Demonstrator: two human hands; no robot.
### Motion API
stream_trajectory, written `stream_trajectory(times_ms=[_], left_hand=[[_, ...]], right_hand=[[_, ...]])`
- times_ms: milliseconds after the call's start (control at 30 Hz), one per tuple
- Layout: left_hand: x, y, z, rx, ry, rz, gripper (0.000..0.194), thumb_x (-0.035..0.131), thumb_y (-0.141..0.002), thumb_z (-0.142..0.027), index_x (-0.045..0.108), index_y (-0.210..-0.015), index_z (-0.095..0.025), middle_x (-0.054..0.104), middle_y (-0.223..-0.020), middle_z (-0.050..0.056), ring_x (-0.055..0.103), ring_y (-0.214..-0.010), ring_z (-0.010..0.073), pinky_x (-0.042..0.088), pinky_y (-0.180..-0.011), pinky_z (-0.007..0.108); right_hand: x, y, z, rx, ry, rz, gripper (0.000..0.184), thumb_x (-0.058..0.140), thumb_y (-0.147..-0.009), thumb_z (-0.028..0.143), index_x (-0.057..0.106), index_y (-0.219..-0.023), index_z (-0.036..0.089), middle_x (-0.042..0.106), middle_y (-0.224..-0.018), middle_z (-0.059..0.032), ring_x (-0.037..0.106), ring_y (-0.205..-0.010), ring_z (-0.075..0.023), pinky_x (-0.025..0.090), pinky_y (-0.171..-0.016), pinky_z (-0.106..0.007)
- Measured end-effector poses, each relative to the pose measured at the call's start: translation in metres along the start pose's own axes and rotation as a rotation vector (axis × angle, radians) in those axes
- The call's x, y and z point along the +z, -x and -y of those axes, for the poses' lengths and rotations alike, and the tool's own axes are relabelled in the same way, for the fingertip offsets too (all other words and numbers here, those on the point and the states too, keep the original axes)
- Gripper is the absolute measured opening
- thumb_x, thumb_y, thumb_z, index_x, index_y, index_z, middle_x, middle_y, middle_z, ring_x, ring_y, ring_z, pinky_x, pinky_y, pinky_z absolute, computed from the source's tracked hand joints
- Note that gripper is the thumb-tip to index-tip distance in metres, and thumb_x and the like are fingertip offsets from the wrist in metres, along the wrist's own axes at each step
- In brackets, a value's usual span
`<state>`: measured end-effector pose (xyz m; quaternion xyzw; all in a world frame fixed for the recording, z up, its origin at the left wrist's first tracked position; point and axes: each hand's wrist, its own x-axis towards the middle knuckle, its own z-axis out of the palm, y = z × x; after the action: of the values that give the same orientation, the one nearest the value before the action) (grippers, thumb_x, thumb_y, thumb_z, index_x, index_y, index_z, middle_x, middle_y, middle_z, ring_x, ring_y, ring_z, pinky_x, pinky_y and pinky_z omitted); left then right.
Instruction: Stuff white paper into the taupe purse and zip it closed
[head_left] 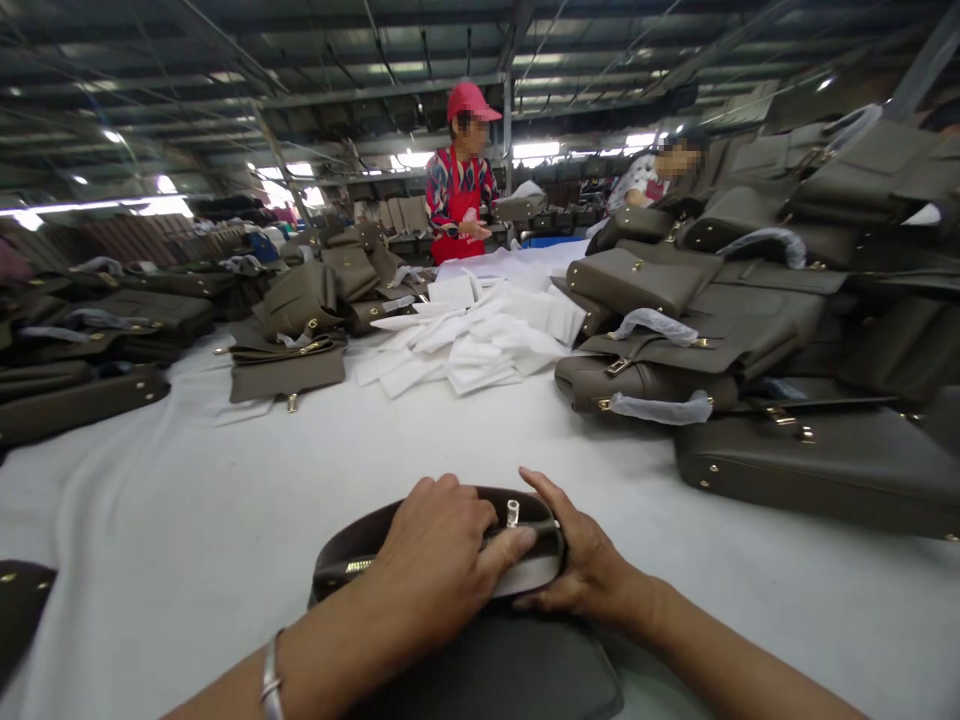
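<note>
A dark brown handbag [480,640] lies at the near edge of the white-covered worktop [187,500], directly below the camera, and is being worked on at its top. Its long axis runs left to right across the view, parallel to the near edge; the opening, with the curved handle [352,550] and a small metal turn-lock [513,513], is turned away from the person, while the flat body points back toward them. The left hand [439,555] is laid over the top of the bag, fingers curled and closed on the handle and flap, the thumb reaching toward the lock. The right hand [581,560] is wrapped round the right end of the top, fingers closed on it. The step in hand is judged to be fitting or checking at the closure; the next move would call for a steady hold on the top and fine fingertip work at the lock. Beyond, a heap of white paper sheets [472,335] is spread, flanked by piled olive bags [675,330], and two other people [461,180] are seen at the far end.
</note>
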<state>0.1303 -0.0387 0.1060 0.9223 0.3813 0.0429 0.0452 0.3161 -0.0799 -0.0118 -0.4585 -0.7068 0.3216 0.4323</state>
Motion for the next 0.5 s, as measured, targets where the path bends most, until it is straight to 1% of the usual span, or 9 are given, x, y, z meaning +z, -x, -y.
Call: stream_trajectory(times_ms=[67,133,233,300,367,467,500], left_hand=[[-0.001,-0.013,-0.011,0.008,-0.004,0.036,0.039,0.047,-0.092,-0.047,0.065,-0.07,-0.02,0.067,-0.073,0.005,0.058,-0.072,0.0235,0.037,-0.067,0.035],[-0.002,-0.022,-0.014,-0.009,0.053,0.046,0.035,0.048,-0.092,-0.043,0.064,-0.072,-0.019,0.067,-0.072,0.004,0.057,-0.07,0.0215,0.035,-0.064,0.032],[-0.002,-0.028,-0.01,-0.121,0.21,0.061,0.034,0.043,-0.093,-0.037,0.063,-0.074,-0.018,0.064,-0.07,0.002,0.055,-0.065,0.0167,0.033,-0.059,0.027],[-0.001,-0.028,-0.008,-0.16,0.214,0.061,0.033,0.041,-0.094,-0.033,0.062,-0.075,-0.017,0.063,-0.069,0.002,0.055,-0.062,0.0154,0.033,-0.057,0.026],[0.0,-0.026,-0.01,-0.11,0.051,0.016,0.031,0.041,-0.093,-0.03,0.063,-0.077,-0.015,0.063,-0.069,0.005,0.057,-0.064,0.018,0.034,-0.058,0.028],[-0.001,-0.022,-0.016,0.043,-0.297,-0.143,0.027,0.042,-0.092,-0.024,0.063,-0.082,-0.012,0.065,-0.073,0.011,0.062,-0.075,0.0265,0.037,-0.067,0.035],[-0.002,-0.022,-0.017,0.076,-0.372,-0.183,0.025,0.041,-0.091,-0.022,0.064,-0.083,-0.012,0.066,-0.076,0.013,0.062,-0.079,0.0285,0.038,-0.071,0.038]], right_hand=[[0.0,-0.001,0.001,0.042,-0.005,-0.018,0.109,0.084,-0.058,0.052,0.026,-0.145,0.021,0.052,-0.134,-0.0125,0.053,-0.119,-0.0284,0.043,-0.101,-0.038],[-0.001,-0.003,0.003,0.061,-0.038,-0.044,0.096,0.082,-0.06,0.052,0.036,-0.139,0.021,0.053,-0.132,-0.0107,0.053,-0.118,-0.028,0.043,-0.1,-0.037],[-0.002,-0.006,0.009,0.076,-0.067,-0.059,0.073,0.078,-0.067,0.051,0.047,-0.127,0.023,0.061,-0.116,-0.0054,0.059,-0.103,-0.0235,0.047,-0.089,-0.032],[-0.002,-0.007,0.012,0.096,-0.058,-0.049,0.065,0.077,-0.069,0.05,0.05,-0.122,0.023,0.063,-0.108,-0.0031,0.059,-0.095,-0.0212,0.047,-0.083,-0.031],[-0.002,-0.008,0.014,0.116,-0.042,-0.063,0.062,0.078,-0.069,0.049,0.051,-0.119,0.023,0.064,-0.103,-0.002,0.059,-0.091,-0.0203,0.046,-0.08,-0.029],[-0.001,-0.009,0.013,0.13,-0.012,-0.115,0.058,0.081,-0.064,0.045,0.055,-0.11,0.021,0.064,-0.095,-0.0006,0.058,-0.085,-0.0191,0.045,-0.076,-0.028],[-0.001,-0.01,0.012,0.135,-0.011,-0.127,0.057,0.082,-0.062,0.043,0.056,-0.107,0.02,0.064,-0.092,-0.0002,0.057,-0.083,-0.0185,0.044,-0.074,-0.028]])
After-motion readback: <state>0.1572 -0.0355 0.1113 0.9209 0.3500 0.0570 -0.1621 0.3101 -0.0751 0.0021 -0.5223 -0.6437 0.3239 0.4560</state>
